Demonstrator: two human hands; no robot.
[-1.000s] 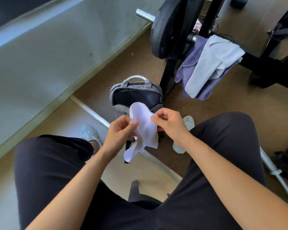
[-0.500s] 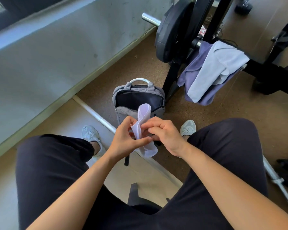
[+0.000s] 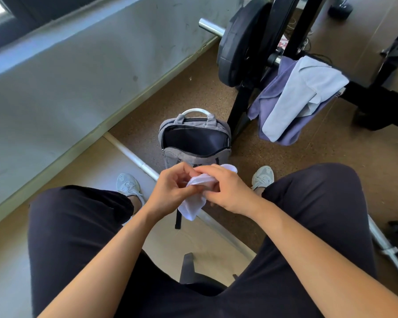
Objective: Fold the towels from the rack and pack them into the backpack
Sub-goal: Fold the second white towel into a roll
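Fingers of both hands curl in and pinch a small white towel, bunched between them. The left hand grips the cloth's near-left side, and the right hand covers its top, with a rounded fold poking out past the knuckles. A loose end hangs below the hands. All of this sits just on the near side of the backpack, partly overlapping its lower front. The backpack stands upright on the floor with its main compartment unzipped and gaping dark. Beyond it and to its right, a purple towel and a pale blue towel hang draped over the black rack, the pale one on top.
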